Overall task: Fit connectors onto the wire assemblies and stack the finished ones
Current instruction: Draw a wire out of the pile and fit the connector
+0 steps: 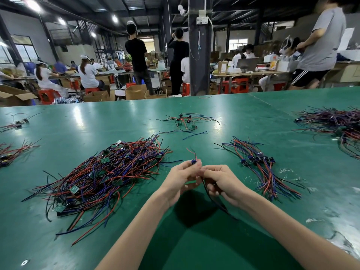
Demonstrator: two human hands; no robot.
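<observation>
The blue connector (193, 162) is pinched in the fingers of the left hand (181, 178) above the surface (243, 121). Its wires (211, 194), trailing toward the person, are gripped by the right hand (224, 182). The seemingly finished stack (259, 164) lies rightward, nearer that hand.

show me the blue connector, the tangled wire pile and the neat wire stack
blue connector (193, 162), head view, its blue body
tangled wire pile (109, 172), head view, heap's middle
neat wire stack (258, 158), head view, connector cluster

Green table (253, 117), dark pillar (199, 55), ceiling lights (33, 5)
</observation>
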